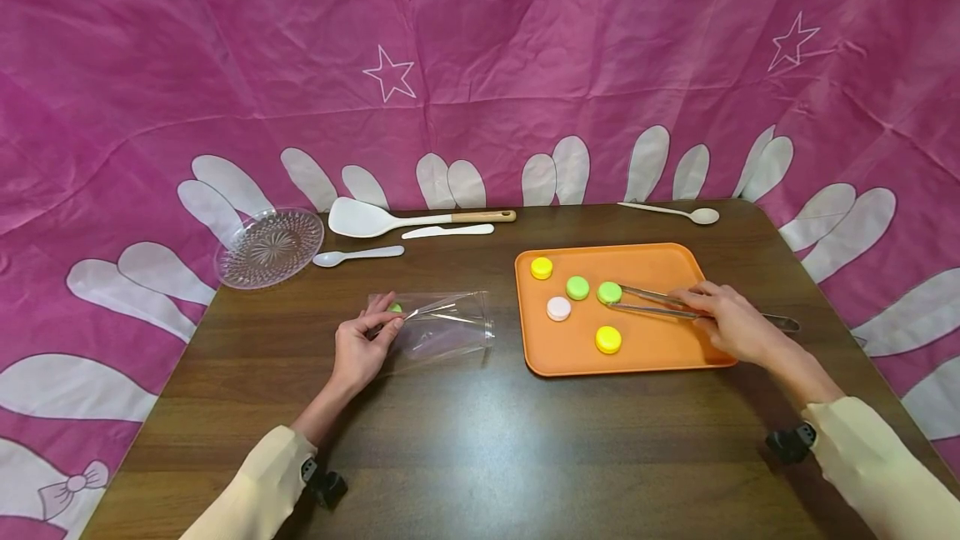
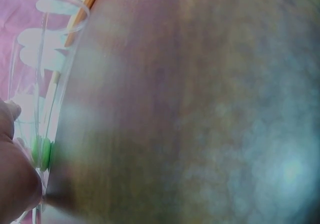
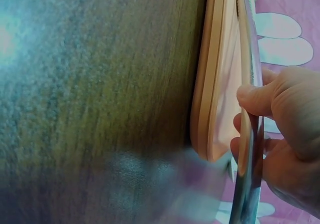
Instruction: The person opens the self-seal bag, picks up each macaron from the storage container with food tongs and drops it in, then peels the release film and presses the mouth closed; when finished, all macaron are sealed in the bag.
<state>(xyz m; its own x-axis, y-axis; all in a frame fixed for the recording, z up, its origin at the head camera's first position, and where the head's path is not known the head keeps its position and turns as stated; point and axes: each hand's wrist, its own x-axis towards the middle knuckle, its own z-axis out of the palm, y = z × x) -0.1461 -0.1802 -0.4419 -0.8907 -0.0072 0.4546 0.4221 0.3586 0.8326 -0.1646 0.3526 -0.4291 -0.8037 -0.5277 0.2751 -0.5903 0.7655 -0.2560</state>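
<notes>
Tongs (image 1: 652, 310) meet green macaron (image 1: 610, 293) on orange tray (image 1: 555, 357)

Two hands work well apart at a dark wooden table (image 1: 480, 457). The right hand (image 1: 731, 319) grips the metal tongs, thumb on one side and fingers on the other, their tips at the green macaron toward the middle of the tray; whether the tips squeeze it, one cannot tell. Sharing the tray are a second green macaron (image 1: 577, 287) just to the left, a pale macaron (image 1: 558, 308), and two yellow ones, one near the far left corner (image 1: 542, 267), the other nearer the front edge (image 1: 608, 339). The left hand (image 1: 363, 350) pinches a clear bag (image 1: 442, 342) between thumb and fingers, a third green macaron (image 2: 46, 154) showing through the film beside them. Behind the bag lie a white spoon (image 1: 358, 256), a white knife (image 1: 447, 231) and a white spatula (image 1: 360, 217) with a wooden handle, near a clear plate (image 1: 270, 248). A pale spoon (image 1: 703, 216) rests beyond the tray, before a pink cloth (image 1: 465, 111) printed with stars.
</notes>
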